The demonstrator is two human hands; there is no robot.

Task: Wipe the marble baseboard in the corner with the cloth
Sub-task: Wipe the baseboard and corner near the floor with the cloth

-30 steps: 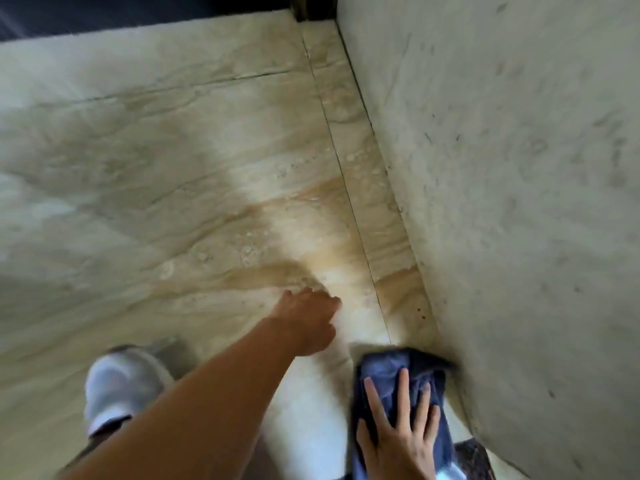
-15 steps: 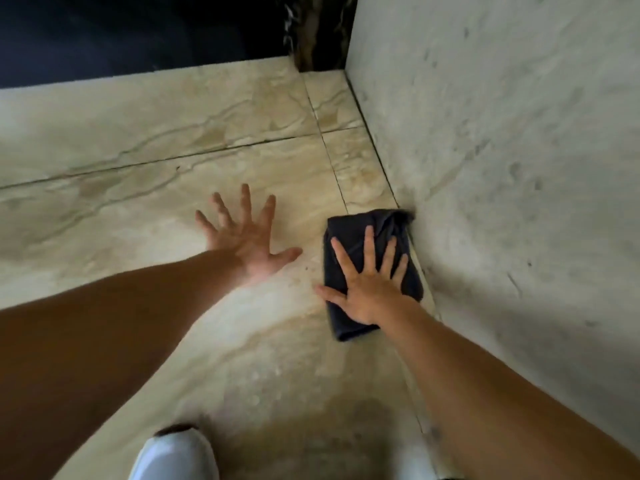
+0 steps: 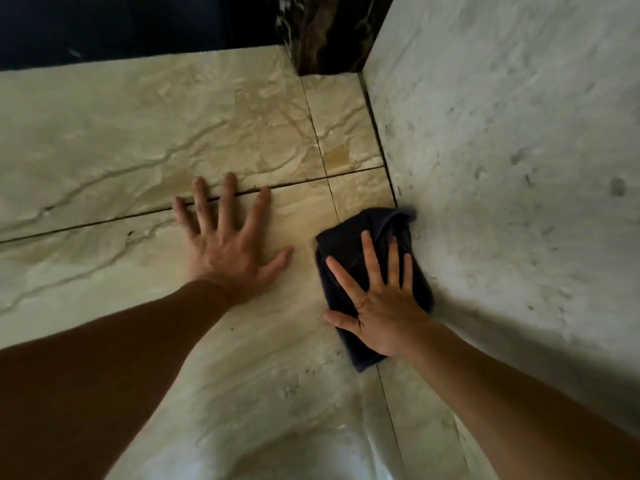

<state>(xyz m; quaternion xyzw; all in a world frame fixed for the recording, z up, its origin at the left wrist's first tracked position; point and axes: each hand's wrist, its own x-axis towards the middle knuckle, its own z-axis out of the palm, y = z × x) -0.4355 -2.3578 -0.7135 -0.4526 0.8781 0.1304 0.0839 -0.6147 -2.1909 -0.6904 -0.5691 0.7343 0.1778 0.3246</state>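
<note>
A folded dark blue cloth [image 3: 343,244] lies on the narrow beige marble strip [image 3: 346,133], its right edge pushed against the grey-white wall [image 3: 502,168]. My right hand [image 3: 381,313] lies flat on the cloth with fingers spread, pressing it down. To the left of the cloth, my left hand [image 3: 232,251] rests flat and open on the wide marble slab [image 3: 138,133], with its fingertips across a dark horizontal seam. It holds nothing.
The rough wall closes off the whole right side. Dark veined stone [image 3: 325,29] stands at the far end of the strip, with a dark area [image 3: 104,22] beyond the slab's far edge. Thin seams cross the marble.
Both hands have moved farther away from me. The cloth has slid along the strip, closer to the horizontal seam. My left hand now lies flat with its fingertips across that seam.
</note>
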